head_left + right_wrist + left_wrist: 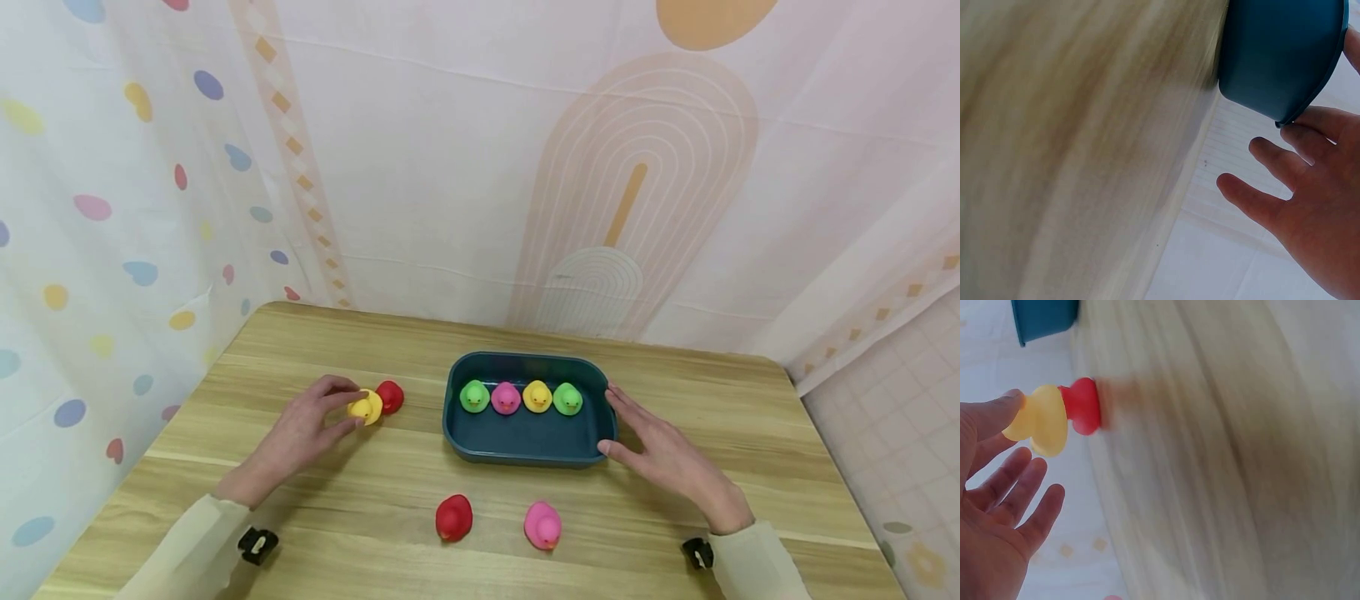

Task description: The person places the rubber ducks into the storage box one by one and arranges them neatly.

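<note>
Between thumb and index finger, my left hand (pixel 303 429) pinches a yellow rubber duck (pixel 365 407). In the left wrist view, that duck (pixel 1047 422) is off the table, with a red duck (pixel 1085 406) right beyond it. The head view shows this red duck (pixel 391 397) beside the yellow one. My right hand (pixel 663 450) touches the right end of a dark teal basin (pixel 525 457), its fingers fairly straight along the rim. Inside the basin, a green duck (pixel 474 397), a pink duck (pixel 506 398), a yellow duck (pixel 537 397) and another green duck (pixel 567 399) form a row.
Nearer the front of the wooden table (pixel 360 533) sit a red duck (pixel 453 518) and a pink duck (pixel 543 525). A patterned curtain (pixel 420 167) hangs behind the table's back edge and along its left side.
</note>
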Action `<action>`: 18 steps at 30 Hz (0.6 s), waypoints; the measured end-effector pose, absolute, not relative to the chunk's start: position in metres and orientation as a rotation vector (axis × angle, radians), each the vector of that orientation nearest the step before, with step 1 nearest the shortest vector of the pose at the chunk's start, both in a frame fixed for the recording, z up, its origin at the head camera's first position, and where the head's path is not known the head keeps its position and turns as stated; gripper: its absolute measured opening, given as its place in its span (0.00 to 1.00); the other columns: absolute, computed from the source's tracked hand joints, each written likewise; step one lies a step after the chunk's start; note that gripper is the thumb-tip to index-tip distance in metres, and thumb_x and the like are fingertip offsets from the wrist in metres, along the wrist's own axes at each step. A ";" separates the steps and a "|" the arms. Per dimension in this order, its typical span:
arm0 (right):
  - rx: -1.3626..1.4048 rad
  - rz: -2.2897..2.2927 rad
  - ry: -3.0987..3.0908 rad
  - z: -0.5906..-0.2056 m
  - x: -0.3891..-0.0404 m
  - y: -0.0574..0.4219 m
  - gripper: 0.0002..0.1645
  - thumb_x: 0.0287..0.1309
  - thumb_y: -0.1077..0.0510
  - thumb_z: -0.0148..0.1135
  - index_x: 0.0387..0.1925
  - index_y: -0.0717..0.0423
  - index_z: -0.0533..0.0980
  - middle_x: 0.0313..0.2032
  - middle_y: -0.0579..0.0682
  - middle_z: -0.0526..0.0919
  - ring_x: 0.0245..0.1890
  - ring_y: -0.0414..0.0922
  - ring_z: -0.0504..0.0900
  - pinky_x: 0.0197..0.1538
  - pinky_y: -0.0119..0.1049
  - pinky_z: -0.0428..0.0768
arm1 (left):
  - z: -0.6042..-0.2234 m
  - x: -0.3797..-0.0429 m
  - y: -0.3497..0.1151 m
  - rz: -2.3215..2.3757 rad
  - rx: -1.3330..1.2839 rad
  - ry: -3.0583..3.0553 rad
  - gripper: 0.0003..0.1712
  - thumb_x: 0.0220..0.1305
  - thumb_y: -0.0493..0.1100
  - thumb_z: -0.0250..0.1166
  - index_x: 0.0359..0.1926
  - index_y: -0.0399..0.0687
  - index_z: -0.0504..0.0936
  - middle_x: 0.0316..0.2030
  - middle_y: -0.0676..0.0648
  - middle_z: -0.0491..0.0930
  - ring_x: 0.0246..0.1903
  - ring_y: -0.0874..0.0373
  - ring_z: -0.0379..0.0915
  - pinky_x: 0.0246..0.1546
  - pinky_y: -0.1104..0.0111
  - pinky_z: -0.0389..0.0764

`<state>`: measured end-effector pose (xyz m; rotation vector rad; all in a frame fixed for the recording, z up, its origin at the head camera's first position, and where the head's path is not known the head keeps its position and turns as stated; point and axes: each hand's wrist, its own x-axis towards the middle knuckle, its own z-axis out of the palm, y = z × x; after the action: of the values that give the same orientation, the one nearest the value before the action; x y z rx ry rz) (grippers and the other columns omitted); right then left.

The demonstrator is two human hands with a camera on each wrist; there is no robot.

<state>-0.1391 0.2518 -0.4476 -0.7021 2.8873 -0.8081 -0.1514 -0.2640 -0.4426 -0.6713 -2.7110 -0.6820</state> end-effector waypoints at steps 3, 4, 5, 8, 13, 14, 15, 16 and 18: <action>-0.699 -0.807 2.888 -0.448 -0.139 0.252 0.48 0.73 0.38 0.59 0.80 0.60 0.55 0.80 0.58 0.54 0.75 0.65 0.60 0.70 0.66 0.66 | -0.439 -0.149 -0.260 -0.692 -0.663 -2.696 0.20 0.57 0.33 0.78 0.52 0.35 0.88 0.49 0.41 0.80 0.44 0.44 0.80 0.44 0.48 0.83; -0.698 -0.806 2.888 -0.448 -0.139 0.252 0.48 0.73 0.38 0.59 0.80 0.60 0.55 0.80 0.58 0.54 0.75 0.65 0.60 0.70 0.66 0.66 | -0.438 -0.148 -0.259 -0.698 -0.658 -2.693 0.20 0.57 0.33 0.78 0.52 0.36 0.88 0.48 0.42 0.81 0.43 0.45 0.80 0.44 0.49 0.83; -0.697 -0.805 2.888 -0.448 -0.139 0.252 0.48 0.73 0.38 0.59 0.80 0.60 0.55 0.80 0.58 0.53 0.75 0.65 0.60 0.70 0.66 0.66 | -0.438 -0.147 -0.257 -0.700 -0.655 -2.688 0.20 0.57 0.33 0.78 0.52 0.37 0.88 0.48 0.42 0.81 0.43 0.46 0.81 0.43 0.49 0.83; -0.697 -0.805 2.887 -0.448 -0.139 0.252 0.48 0.73 0.38 0.59 0.80 0.60 0.55 0.80 0.58 0.53 0.75 0.65 0.60 0.70 0.66 0.66 | -0.436 -0.145 -0.254 -0.714 -0.650 -2.668 0.20 0.57 0.33 0.78 0.51 0.37 0.88 0.46 0.43 0.82 0.42 0.46 0.81 0.40 0.51 0.83; -0.701 -0.809 2.887 -0.448 -0.139 0.251 0.48 0.73 0.39 0.59 0.80 0.60 0.55 0.80 0.59 0.54 0.75 0.65 0.60 0.70 0.66 0.66 | -0.434 -0.142 -0.249 -0.744 -0.653 -2.641 0.20 0.55 0.33 0.78 0.51 0.38 0.88 0.46 0.43 0.83 0.42 0.45 0.83 0.38 0.53 0.83; -0.702 -0.810 2.887 -0.448 -0.139 0.252 0.48 0.73 0.39 0.59 0.80 0.61 0.55 0.80 0.59 0.54 0.75 0.65 0.60 0.70 0.66 0.66 | -0.434 -0.142 -0.247 -0.751 -0.654 -2.638 0.20 0.55 0.32 0.78 0.51 0.38 0.88 0.46 0.43 0.83 0.41 0.44 0.83 0.38 0.53 0.84; -0.702 -0.811 2.888 -0.448 -0.139 0.252 0.48 0.74 0.39 0.59 0.80 0.61 0.55 0.80 0.59 0.54 0.75 0.65 0.60 0.70 0.66 0.66 | -0.433 -0.141 -0.246 -0.761 -0.655 -2.636 0.20 0.55 0.32 0.78 0.51 0.39 0.88 0.46 0.43 0.83 0.41 0.44 0.83 0.38 0.52 0.83; -0.703 -0.812 2.888 -0.448 -0.139 0.252 0.48 0.74 0.39 0.59 0.80 0.61 0.55 0.80 0.59 0.54 0.75 0.65 0.60 0.70 0.66 0.66 | -0.433 -0.141 -0.245 -0.765 -0.656 -2.634 0.21 0.55 0.32 0.78 0.51 0.39 0.88 0.46 0.44 0.84 0.42 0.44 0.83 0.38 0.52 0.84; -0.705 -0.813 2.888 -0.448 -0.139 0.252 0.48 0.74 0.39 0.59 0.80 0.61 0.55 0.80 0.59 0.54 0.75 0.65 0.60 0.70 0.66 0.66 | -0.431 -0.139 -0.243 -0.784 -0.664 -2.625 0.22 0.55 0.32 0.78 0.52 0.41 0.87 0.46 0.45 0.84 0.43 0.44 0.84 0.40 0.50 0.84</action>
<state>-0.1395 0.2516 -0.4482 -0.7052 2.8879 -0.8129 -0.1393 -0.2428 -0.4306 -0.6639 -2.6251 -0.7839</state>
